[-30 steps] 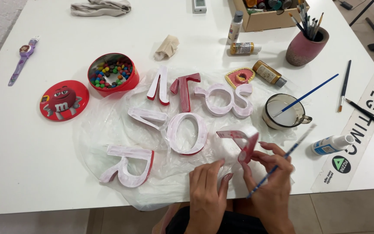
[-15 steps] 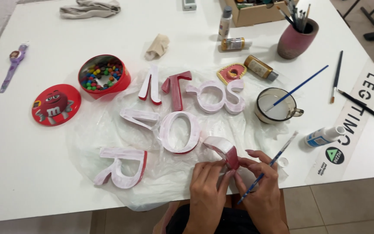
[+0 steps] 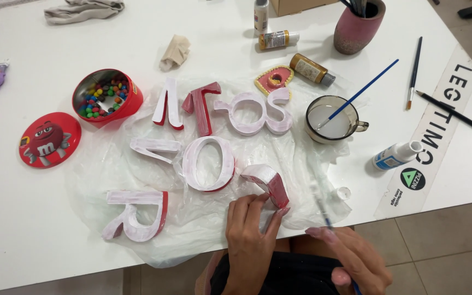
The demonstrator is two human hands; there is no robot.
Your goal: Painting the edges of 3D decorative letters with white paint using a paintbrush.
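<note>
My right hand is cut off by the lower edge of the view, so I cannot see all its fingers; those that show are curled and pinching a thin paintbrush, whose shaft is blurred and hard to follow and whose tip I cannot make out; my left hand lies on the plastic sheet, fingers pressed together and bent over the near end of a curved letter, white on its face and red on its side, which stands tilted just beyond my fingertips; how much of the letter my palm covers I cannot tell; it sits near the front edge of the table, at the right of the sheet, with the oval letter just beside it on the left; a small clear cap lies near it on the right; the pink pot of brushes is cropped by the top edge; bare tabletop lies open to the left of the sheet, below the red lid, and to the right between the glue bottle and the glass cup.
</note>
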